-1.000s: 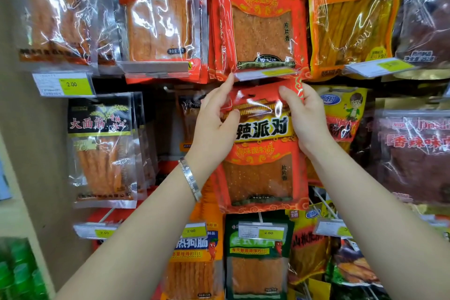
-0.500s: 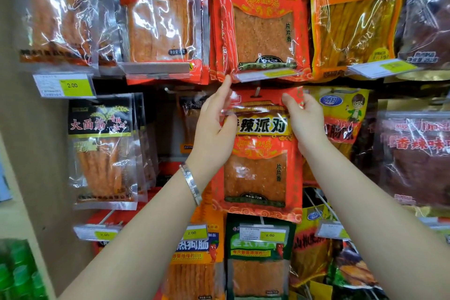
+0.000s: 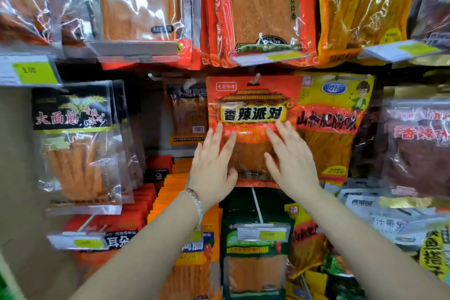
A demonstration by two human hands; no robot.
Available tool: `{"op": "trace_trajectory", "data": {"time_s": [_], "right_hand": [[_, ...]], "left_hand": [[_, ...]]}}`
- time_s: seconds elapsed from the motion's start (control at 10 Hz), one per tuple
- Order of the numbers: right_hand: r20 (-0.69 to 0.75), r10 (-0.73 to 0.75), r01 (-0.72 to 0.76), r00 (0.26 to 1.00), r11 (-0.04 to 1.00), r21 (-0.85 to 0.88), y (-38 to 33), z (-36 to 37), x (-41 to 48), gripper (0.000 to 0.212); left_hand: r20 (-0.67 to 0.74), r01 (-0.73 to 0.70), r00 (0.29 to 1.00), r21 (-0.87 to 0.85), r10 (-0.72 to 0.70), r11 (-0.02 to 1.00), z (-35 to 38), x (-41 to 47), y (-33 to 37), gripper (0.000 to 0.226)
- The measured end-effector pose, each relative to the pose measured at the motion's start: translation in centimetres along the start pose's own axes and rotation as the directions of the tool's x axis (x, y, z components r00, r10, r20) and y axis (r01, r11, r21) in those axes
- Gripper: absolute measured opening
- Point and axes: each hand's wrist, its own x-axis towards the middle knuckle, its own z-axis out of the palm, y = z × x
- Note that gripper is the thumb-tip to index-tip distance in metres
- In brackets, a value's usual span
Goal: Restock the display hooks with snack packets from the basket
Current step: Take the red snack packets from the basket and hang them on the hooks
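Note:
A red snack packet [image 3: 253,105] with a yellow name band hangs from a display hook [image 3: 255,79] in the middle row. My left hand [image 3: 213,163] lies flat with straight fingers against the packet's lower left part. My right hand [image 3: 289,161] lies flat with spread fingers against its lower right part. Neither hand curls round anything. The basket is out of view.
More packets hang all around: a black-topped one [image 3: 73,139] at left, a yellow one [image 3: 333,119] at right, a dark red one [image 3: 418,146] far right, a green one [image 3: 255,251] below. Price tags [image 3: 31,72] stick out on hook ends. A beige wall panel [image 3: 17,153] borders the left.
Both hands let go of the packet's top corners and slid down to its lower half. The packet now hangs on the hook. The camera moved closer.

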Motion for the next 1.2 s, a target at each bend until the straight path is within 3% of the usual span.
{"op": "trace_trajectory", "data": {"time_s": [0.3,0.5,0.6,0.7,0.8,0.9,1.0,1.1,1.2], "right_hand": [[0.272,0.098,-0.091,0.957,0.995,-0.037,0.3,5.3,3.7,0.055],[0.476,0.225,-0.196,0.850,0.974,-0.110,0.1,6.1,5.8,0.057],[0.525,0.277,-0.310,0.805,0.950,-0.026,-0.6,4.8,6.2,0.053],[0.432,0.403,-0.489,0.807,0.866,0.106,-2.3,2.3,4.7,0.036],[0.363,0.452,-0.569,0.815,0.743,0.353,-5.4,-0.7,0.6,0.014],[0.411,0.412,-0.581,0.813,0.615,0.533,-9.3,-3.4,-6.5,0.015],[0.589,0.370,-0.688,0.718,0.505,0.522,-13.1,-4.4,-16.1,0.019],[0.809,0.321,-0.841,0.493,0.414,0.348,-16.9,-4.5,-27.5,0.028],[0.947,0.271,-0.921,0.171,0.385,0.057,-20.7,-5.5,-39.1,0.018]], "left_hand": [[0.174,-0.029,0.984,0.035,0.023,0.999,2.5,5.2,-3.9,0.086],[0.327,-0.029,0.945,0.060,0.008,0.998,2.5,7.2,-5.0,0.081],[0.424,0.002,0.906,0.003,-0.004,1.000,1.0,7.0,-5.1,0.076],[0.410,0.032,0.911,-0.175,0.043,0.984,-1.4,4.5,-4.3,0.056],[0.205,0.047,0.978,-0.344,0.027,0.938,-3.9,-0.7,-3.2,0.036],[0.116,0.129,0.990,-0.552,-0.077,0.824,-5.4,-9.1,-2.1,0.023],[0.286,0.346,0.936,-0.643,-0.205,0.683,-4.9,-20.3,-1.4,0.015],[0.616,0.692,0.699,-0.452,-0.364,0.563,-3.5,-34.4,-1.0,0.012],[0.742,0.914,0.370,-0.183,-0.559,0.362,-4.2,-47.8,0.4,0.018]]}}
